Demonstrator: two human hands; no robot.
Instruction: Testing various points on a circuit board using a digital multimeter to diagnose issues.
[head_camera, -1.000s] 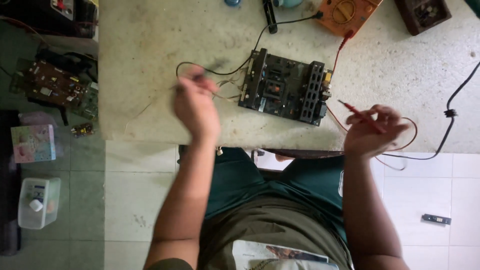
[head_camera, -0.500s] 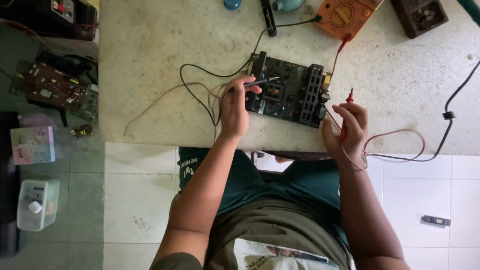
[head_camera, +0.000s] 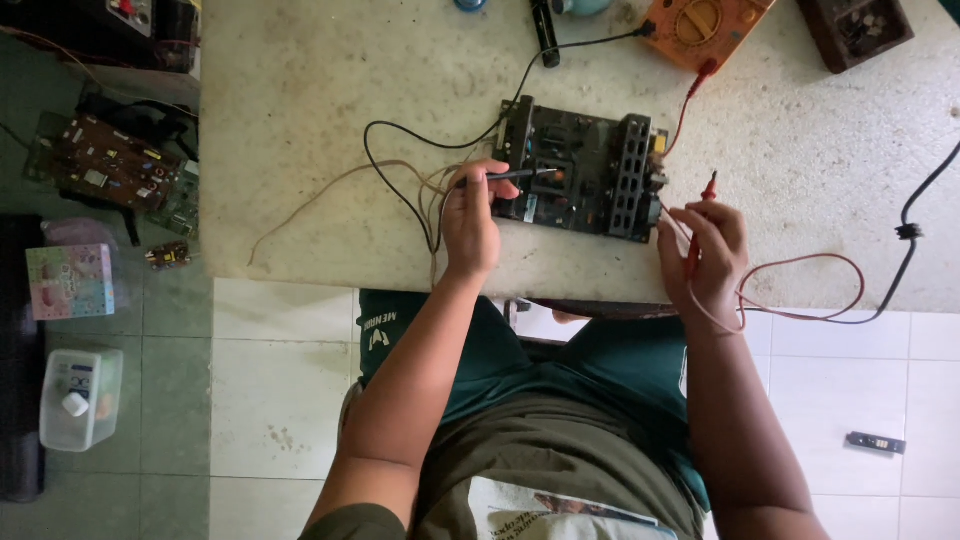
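Pinched between thumb and fingers, a black probe (head_camera: 508, 176) lies nearly level in our left hand (head_camera: 470, 225), its tip over the left part of the board (head_camera: 585, 172), though we cannot tell whether the tip touches it. Our right hand (head_camera: 705, 255) closes around a red probe (head_camera: 698, 225), which stands almost upright just off the board's right edge, its upper end poking out above our fingers. We rest both hands on a pale, speckled table (head_camera: 330, 90), with the dark board lying flat between them, near the table's front edge. From the black probe a black lead (head_camera: 420, 135) loops left across the table and then runs up to an orange meter (head_camera: 705, 25) at the far edge. A red lead (head_camera: 800, 290) curls out from under our right hand, to the right, and a second red strand climbs from the board's right side to the meter. Thin pale wires (head_camera: 320, 195) trail leftwards from beside our left hand. A thicker black cable (head_camera: 905, 235) hangs over the table's right side. Off the table, on the floor to our left, sit a brown circuit board (head_camera: 105, 165), a small patterned box (head_camera: 70, 280) and a clear plastic tub (head_camera: 80, 398). A brown tray (head_camera: 855, 28) of small parts stands at the table's far right corner.
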